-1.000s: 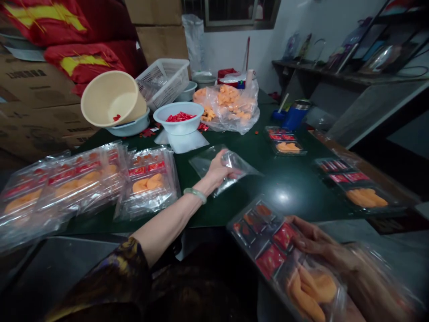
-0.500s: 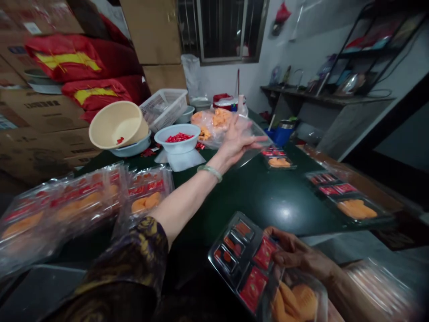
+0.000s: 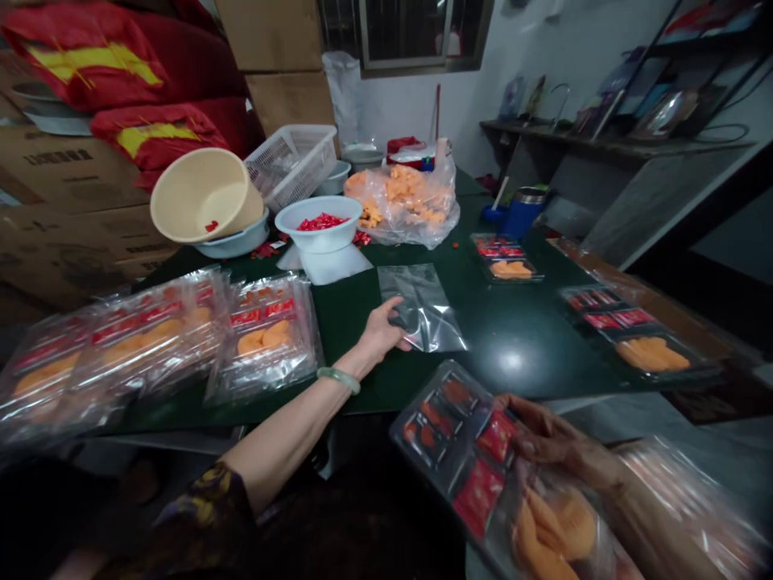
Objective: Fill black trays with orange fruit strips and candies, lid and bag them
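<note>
My left hand (image 3: 385,329), with a pale bangle at the wrist, reaches over the green table onto the lower left part of a clear plastic bag (image 3: 416,298). The bag lies flat, and the fingers touching it are apart. At the lower right my right hand (image 3: 543,435) grips the edge of a black tray pack (image 3: 468,451). Red packets, small dark and orange pieces and orange shaped pieces sit in its compartments. The pack is tilted over the table's front edge.
Bagged packs (image 3: 266,338) line the left side. Behind stand a white bowl of red packets (image 3: 320,225), a cream basin (image 3: 205,193) and a bag of orange pieces (image 3: 411,201). Two tray packs (image 3: 510,262) (image 3: 634,330) and a blue cup (image 3: 524,213) are at the right.
My left hand has come back toward me and down; the clear bag, earlier raised and blurred near that hand, now lies flat on the table. My right hand still holds the tray pack. The view has shifted.
</note>
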{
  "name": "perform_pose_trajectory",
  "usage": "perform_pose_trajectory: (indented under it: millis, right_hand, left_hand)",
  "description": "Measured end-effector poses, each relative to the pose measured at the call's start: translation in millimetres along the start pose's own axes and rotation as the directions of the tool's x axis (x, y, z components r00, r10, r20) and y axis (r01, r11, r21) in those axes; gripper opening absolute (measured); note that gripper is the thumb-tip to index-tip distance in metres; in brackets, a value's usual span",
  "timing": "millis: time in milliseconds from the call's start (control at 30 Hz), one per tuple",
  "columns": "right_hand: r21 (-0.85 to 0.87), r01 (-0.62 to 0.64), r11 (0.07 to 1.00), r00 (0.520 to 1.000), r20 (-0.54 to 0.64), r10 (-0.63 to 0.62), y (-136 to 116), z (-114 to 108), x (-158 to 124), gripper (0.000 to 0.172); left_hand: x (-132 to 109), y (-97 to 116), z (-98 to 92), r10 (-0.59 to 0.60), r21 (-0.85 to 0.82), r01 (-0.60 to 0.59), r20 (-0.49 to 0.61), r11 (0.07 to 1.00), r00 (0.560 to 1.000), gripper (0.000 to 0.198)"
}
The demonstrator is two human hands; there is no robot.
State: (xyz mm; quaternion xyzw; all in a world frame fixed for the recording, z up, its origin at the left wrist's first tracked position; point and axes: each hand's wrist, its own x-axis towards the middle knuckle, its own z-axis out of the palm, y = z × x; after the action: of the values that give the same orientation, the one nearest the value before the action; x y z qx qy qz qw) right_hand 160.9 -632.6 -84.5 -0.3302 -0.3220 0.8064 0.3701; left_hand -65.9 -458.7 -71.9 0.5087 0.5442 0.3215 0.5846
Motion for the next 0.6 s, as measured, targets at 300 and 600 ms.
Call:
perform_pose_trajectory:
  millis: [300,600]
  right_hand:
    - [-0.028,-0.159,0.987,0.977,-0.145,0.153,-7,-3,16,0.035]
    - [-0.113,-0.189,0.976,0.971,-0.173,0.168,-5,-8,2,0.044]
  left_hand:
    - [-44,-5,-19.4,0.416,0.833,-0.32,0.121,0.451,0.901,0.057]
    - [-43,0,-23.3,0.178,0.722,-0.692,0.678,0.023,0.713,0.015]
